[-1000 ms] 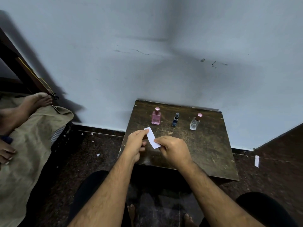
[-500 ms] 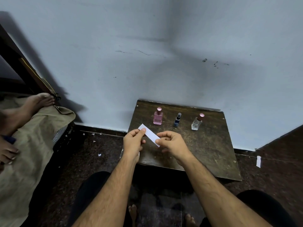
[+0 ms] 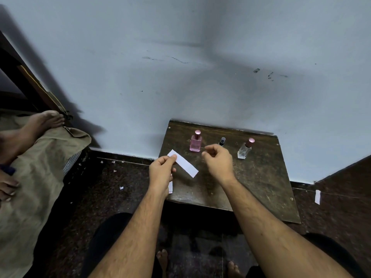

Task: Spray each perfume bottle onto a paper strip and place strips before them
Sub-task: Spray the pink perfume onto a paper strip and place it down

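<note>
Three perfume bottles stand in a row at the back of the small dark wooden table (image 3: 261, 177): a pink bottle (image 3: 195, 141) on the left, a small dark blue bottle (image 3: 222, 141) in the middle, and a clear bottle (image 3: 245, 149) with a rose cap on the right. My left hand (image 3: 161, 171) pinches the upper end of a white paper strip (image 3: 183, 163) above the table's left part. My right hand (image 3: 218, 161) hovers just right of the strip, in front of the blue bottle, fingers loosely curled and holding nothing. More white paper (image 3: 170, 187) shows under my left wrist.
The table stands against a pale blue wall. A white paper piece (image 3: 317, 196) lies on the dark floor at right, with small scraps at left. Another person's feet (image 3: 40, 125) rest on a tan-covered bed at the far left. My knees are below the table.
My right hand let go of the strip's lower end and rose toward the bottles. My left hand keeps the strip alone.
</note>
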